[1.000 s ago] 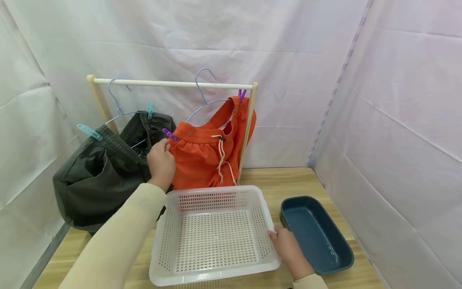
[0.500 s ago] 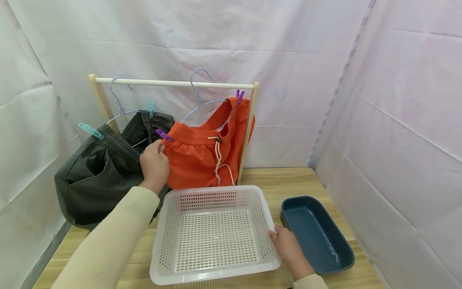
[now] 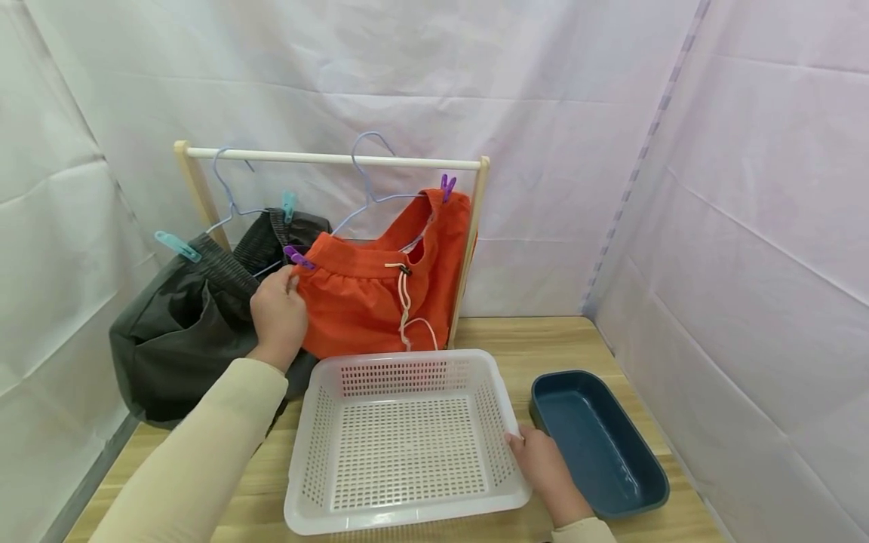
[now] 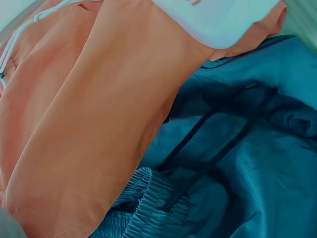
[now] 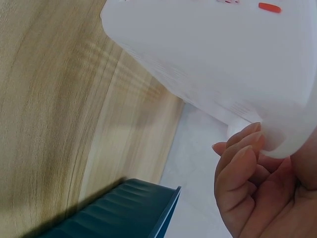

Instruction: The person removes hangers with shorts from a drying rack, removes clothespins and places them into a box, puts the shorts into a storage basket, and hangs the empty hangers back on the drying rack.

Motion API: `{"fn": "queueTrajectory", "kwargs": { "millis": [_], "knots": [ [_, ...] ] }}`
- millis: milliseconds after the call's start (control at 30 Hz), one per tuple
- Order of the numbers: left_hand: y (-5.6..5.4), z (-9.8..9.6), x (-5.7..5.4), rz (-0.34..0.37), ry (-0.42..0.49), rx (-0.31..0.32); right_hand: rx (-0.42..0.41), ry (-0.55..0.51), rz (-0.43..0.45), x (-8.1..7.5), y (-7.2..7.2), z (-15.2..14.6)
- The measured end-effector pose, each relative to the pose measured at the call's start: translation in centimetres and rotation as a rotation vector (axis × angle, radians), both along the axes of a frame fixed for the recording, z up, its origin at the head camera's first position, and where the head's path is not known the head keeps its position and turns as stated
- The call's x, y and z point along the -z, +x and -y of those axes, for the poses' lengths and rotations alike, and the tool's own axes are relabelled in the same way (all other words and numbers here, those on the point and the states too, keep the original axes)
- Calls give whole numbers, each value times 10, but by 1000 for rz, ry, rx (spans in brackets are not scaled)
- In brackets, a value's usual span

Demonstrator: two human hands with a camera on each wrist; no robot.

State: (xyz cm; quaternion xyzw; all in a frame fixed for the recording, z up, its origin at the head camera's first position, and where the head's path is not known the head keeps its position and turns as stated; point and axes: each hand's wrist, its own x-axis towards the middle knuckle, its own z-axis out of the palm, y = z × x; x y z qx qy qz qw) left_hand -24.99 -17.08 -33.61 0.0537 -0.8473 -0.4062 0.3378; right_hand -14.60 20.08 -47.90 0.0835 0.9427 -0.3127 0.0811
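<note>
My left hand [image 3: 279, 309] pinches the orange shorts [image 3: 349, 302] at the waistband's left end, just below a purple clothespin [image 3: 299, 257]. The shorts hang from a pale blue wire hanger [image 3: 367, 181], and a second purple clothespin [image 3: 447, 187] holds their far end. In the left wrist view, orange cloth [image 4: 99, 114] fills the left side, and that hand's fingers are out of sight. My right hand [image 3: 541, 461] grips the right rim of a white perforated basket [image 3: 407, 519]. Its curled fingers [image 5: 241, 166] show under the rim in the right wrist view.
Dark shorts [image 3: 183, 347] with light-blue clothespins [image 3: 178, 246] hang from the left part of the wooden rack [image 3: 305, 157]. A dark blue tray [image 3: 597, 445] stands right of the basket on the wooden table [image 3: 529, 335]. White cloth walls [image 3: 543, 188] enclose the table.
My left hand has moved left, drawing the waistband's left end and its hanger leftward along the rail. The right hand and basket stay almost in place.
</note>
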Motion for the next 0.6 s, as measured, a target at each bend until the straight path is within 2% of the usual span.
{"fn": "queueTrajectory", "kwargs": {
  "millis": [600],
  "knots": [
    [12,14,-6,-38,-29,-32,8,1,12,-2,0,1]
  ]
}}
